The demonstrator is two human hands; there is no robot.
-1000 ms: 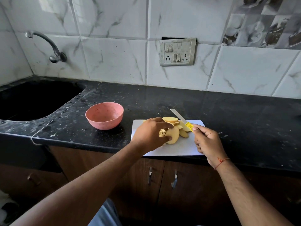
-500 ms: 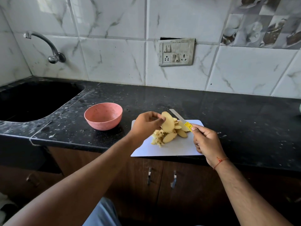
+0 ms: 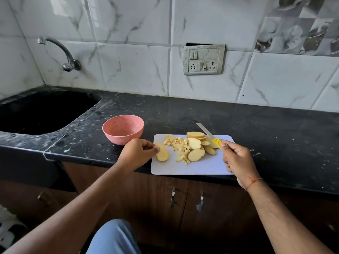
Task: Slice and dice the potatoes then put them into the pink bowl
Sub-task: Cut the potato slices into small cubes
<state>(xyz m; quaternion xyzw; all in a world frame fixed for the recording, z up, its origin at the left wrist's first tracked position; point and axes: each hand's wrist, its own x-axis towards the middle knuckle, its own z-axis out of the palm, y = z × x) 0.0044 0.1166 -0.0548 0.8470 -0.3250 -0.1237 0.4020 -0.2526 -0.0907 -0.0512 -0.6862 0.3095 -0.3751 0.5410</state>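
With one potato slice (image 3: 162,151) pinched by the left hand (image 3: 136,154) at the cutting board (image 3: 192,166) left edge (pink bowl (image 3: 123,128) just beyond) and the knife (image 3: 209,133) gripped by the right hand (image 3: 236,158), fingertips could easily get nicked if dicing is rushed.

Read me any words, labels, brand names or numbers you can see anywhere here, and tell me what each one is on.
None can be read.
knife: the yellow handle shows no legible mark.
switch and socket plate: plain switches and sockets, with no legible lettering.
pink bowl, cutting board and wall tiles: no print visible.
patterned tiles: pictures only, no text visible.
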